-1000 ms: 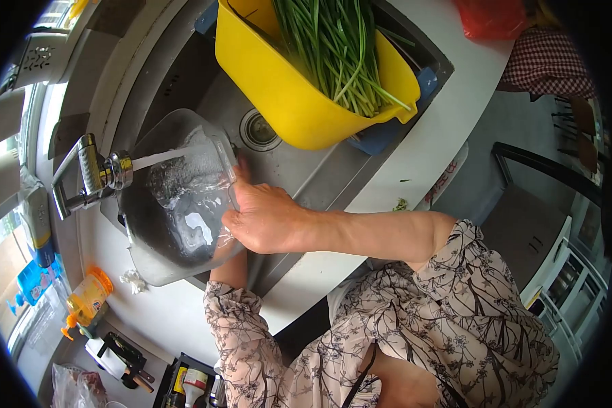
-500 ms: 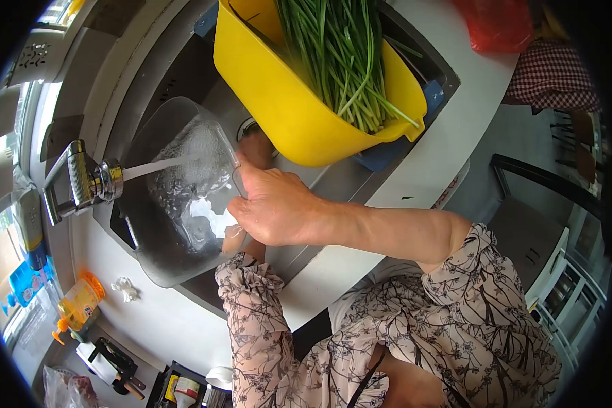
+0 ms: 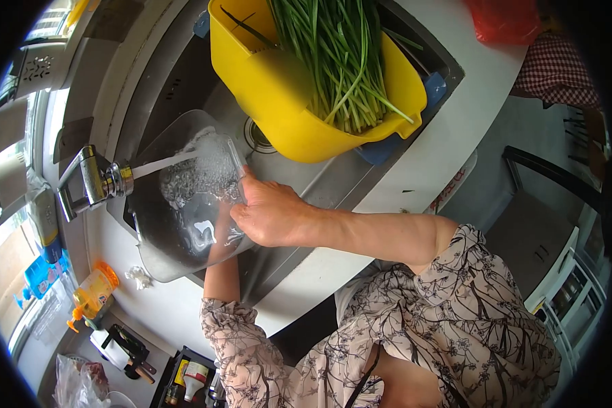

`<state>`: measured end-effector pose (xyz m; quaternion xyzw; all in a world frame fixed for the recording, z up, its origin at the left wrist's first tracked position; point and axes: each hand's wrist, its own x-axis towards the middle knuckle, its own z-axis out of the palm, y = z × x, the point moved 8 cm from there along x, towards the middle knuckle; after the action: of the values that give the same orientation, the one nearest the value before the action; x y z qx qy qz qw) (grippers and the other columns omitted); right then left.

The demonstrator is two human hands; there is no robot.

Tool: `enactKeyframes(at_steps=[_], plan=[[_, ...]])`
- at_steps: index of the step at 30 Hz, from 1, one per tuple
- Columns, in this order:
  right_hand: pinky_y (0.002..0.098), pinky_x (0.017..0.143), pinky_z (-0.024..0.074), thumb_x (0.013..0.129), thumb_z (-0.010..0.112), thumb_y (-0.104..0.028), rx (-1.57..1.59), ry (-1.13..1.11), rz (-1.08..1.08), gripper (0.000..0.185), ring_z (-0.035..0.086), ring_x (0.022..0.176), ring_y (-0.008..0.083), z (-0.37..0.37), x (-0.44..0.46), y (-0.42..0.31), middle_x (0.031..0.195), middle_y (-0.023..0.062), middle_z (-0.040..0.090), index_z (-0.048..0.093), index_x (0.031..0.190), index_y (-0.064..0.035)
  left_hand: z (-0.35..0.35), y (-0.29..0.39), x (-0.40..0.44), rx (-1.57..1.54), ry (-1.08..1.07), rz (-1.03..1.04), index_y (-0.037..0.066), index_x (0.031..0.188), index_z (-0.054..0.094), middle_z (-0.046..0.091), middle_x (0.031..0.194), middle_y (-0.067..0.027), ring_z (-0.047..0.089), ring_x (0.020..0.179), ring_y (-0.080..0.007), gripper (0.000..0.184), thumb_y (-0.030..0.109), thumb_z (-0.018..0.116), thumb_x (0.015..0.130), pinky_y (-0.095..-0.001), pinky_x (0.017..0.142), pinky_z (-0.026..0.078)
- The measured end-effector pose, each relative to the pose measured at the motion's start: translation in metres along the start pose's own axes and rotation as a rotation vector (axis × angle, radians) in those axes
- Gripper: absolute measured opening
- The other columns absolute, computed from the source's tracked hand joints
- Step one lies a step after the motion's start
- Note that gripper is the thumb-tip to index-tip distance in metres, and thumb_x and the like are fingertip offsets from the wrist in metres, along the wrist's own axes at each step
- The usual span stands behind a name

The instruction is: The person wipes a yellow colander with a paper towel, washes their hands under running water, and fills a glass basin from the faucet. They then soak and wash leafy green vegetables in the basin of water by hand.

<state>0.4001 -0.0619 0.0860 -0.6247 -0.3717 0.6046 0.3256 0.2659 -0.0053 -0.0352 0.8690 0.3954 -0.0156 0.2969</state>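
Nearest are the printed sleeves (image 3: 248,340) of the person's blouse, both arms reaching to the sink. The right hand (image 3: 272,212) is closed on the rim of a clear plastic bin (image 3: 166,255), thumb and fingers pinching its near edge. The left forearm (image 3: 222,277) passes behind the bin, and the left hand (image 3: 226,221) shows only dimly through its wall; how far it is open, and whether it grips, I cannot tell.

The bin is tilted over the sink (image 3: 313,187), under a chrome tap (image 3: 119,179). A stream of water (image 3: 164,163) falls into it, and bubbly water (image 3: 200,173) lies inside.

Beyond the right hand is the sink's round drain (image 3: 257,138), partly covered by a yellow basket (image 3: 279,129) of long green chives (image 3: 343,68). Blue pieces (image 3: 435,88) show beside the basket's ends.

Along the window side, on the white counter (image 3: 139,302), are an orange pump bottle (image 3: 96,291) and a blue one (image 3: 42,277). Farther off, past the basket, are a red plastic bag (image 3: 503,20) and a checked cloth (image 3: 557,71).
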Motion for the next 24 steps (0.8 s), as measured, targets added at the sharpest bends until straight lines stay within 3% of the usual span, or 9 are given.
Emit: enactKeyframes(at_steps=[2,9,12,15,19,22,23,24], plan=[[0.0482,0.081,0.0475,0.083,0.049,-0.022,-0.008,-0.038,0.048,0.07,0.061,0.086,0.0461,-0.005,-0.002,-0.005,0.09,0.0307,0.062,0.023,0.129,0.0236,-0.005,-0.002,0.0,0.045,0.009,0.009,0.004,0.11,0.06,0.06,0.107,-0.0225,0.059,0.099,-0.0412,0.032,0.019,0.063,0.082,-0.0477,0.088,0.047],[0.047,0.087,0.046,0.082,0.05,-0.025,-0.03,0.004,0.126,0.058,0.059,0.097,0.0447,-0.014,0.007,-0.001,0.098,0.0312,0.062,0.037,0.13,0.0044,-0.018,-0.01,-0.013,0.257,-0.1,0.072,0.002,0.11,0.06,0.06,0.108,-0.0232,0.059,0.102,-0.0406,0.033,0.019,0.064,0.081,-0.047,0.088,0.048],[0.0455,0.086,0.0464,0.081,0.05,-0.028,-0.095,0.069,0.12,0.054,0.059,0.096,0.0461,-0.022,0.014,0.005,0.1,0.031,0.062,0.046,0.12,0.0084,-0.003,-0.019,-0.034,0.379,-0.23,0.077,0.002,0.109,0.059,0.06,0.108,-0.0235,0.058,0.103,-0.0404,0.034,0.02,0.065,0.081,-0.0466,0.088,0.048],[0.044,0.077,0.0489,0.081,0.05,-0.027,-0.179,0.197,0.026,0.057,0.063,0.084,0.0403,-0.029,0.025,0.022,0.094,0.0281,0.063,0.044,0.123,0.0105,0.033,-0.031,-0.059,0.484,-0.382,0.068,0.001,0.109,0.059,0.06,0.108,-0.0238,0.058,0.104,-0.0402,0.035,0.02,0.065,0.08,-0.0463,0.088,0.048],[0.0377,0.062,0.0481,0.08,0.048,-0.023,0.051,0.076,0.308,0.058,0.058,0.065,0.0244,-0.025,0.022,0.042,0.086,0.0207,0.058,0.042,0.123,0.015,0.1,-0.064,-0.087,0.518,-0.663,-0.051,-0.001,0.105,0.058,0.06,0.105,-0.0241,0.06,0.101,-0.0395,0.031,0.017,0.064,0.081,-0.045,0.084,0.051],[0.0381,0.063,0.0481,0.079,0.047,-0.021,0.186,0.075,0.338,0.06,0.059,0.067,0.0267,-0.02,0.029,0.07,0.09,0.0212,0.057,0.038,0.125,0.0163,0.105,-0.049,-0.091,0.492,-0.628,0.147,-0.002,0.098,0.058,0.061,0.103,-0.0211,0.065,0.087,-0.0361,0.019,0.006,0.056,0.082,-0.0413,0.073,0.055],[0.0383,0.067,0.0505,0.078,0.047,-0.019,0.231,0.072,0.366,0.068,0.06,0.085,0.0318,-0.017,0.029,0.071,0.113,0.0275,0.054,0.031,0.134,0.0164,0.101,-0.053,-0.093,0.462,-0.591,0.099,-0.002,0.099,0.057,0.061,0.103,-0.0215,0.065,0.088,-0.0367,0.019,0.006,0.055,0.082,-0.042,0.074,0.055],[0.0384,0.068,0.0513,0.078,0.047,-0.018,0.248,0.084,0.363,0.07,0.058,0.092,0.0333,-0.012,0.032,0.07,0.121,0.0284,0.049,0.028,0.136,0.0159,0.095,-0.059,-0.094,0.437,-0.551,0.06,-0.002,0.1,0.057,0.06,0.103,-0.0218,0.065,0.089,-0.0372,0.02,0.006,0.054,0.083,-0.0428,0.074,0.055]])
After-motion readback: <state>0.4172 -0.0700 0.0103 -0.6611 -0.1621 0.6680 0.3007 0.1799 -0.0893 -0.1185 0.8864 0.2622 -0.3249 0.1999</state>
